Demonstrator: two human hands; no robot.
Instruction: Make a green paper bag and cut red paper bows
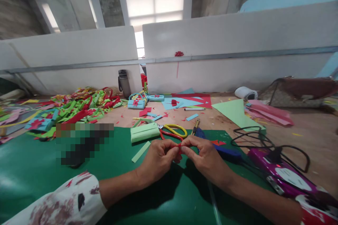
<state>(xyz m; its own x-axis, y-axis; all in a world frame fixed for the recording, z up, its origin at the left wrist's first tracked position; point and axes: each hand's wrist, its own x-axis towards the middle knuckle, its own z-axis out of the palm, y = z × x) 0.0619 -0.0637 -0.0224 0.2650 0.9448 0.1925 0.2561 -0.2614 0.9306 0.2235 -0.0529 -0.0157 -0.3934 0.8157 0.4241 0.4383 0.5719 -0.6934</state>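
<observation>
My left hand [158,158] and my right hand [204,156] meet over the green cutting mat [39,172]. Both pinch a small red paper piece [179,147] between fingertips; most of it is hidden by the fingers. Just beyond the hands lie scissors with yellow and red handles [173,130], a folded light green paper [144,132] and a loose green strip [141,151]. A blue glue gun [224,149] lies right behind my right hand.
A heap of green and red paper strips [79,107] covers the left of the table. Blue paper boxes [137,102], red and blue sheets [190,100], a green triangle [235,110], pink sheets [266,112], a purple device with black cable [280,172], a bottle [124,83] and a bag [298,93] lie around. White partitions stand behind.
</observation>
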